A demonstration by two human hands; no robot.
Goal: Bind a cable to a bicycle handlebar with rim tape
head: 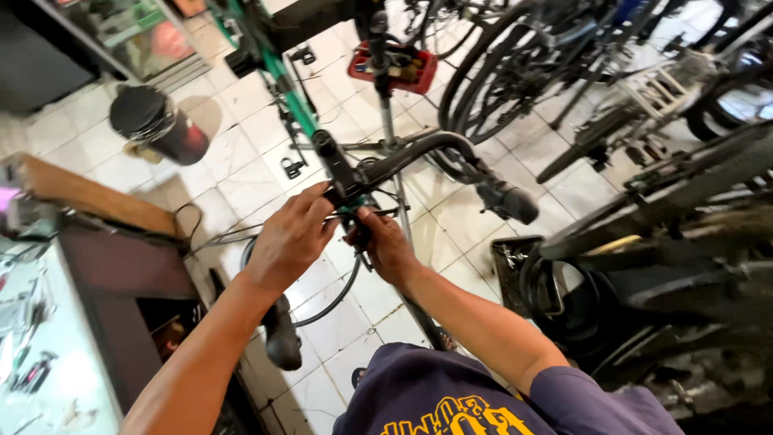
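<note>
Over white tiled floor | bike workshop | left hand, right hand both grasping handlebar

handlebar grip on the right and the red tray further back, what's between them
In the head view, white floor tiles and the repair stand's metal post lie between the black handlebar grip and the red tray.
</note>
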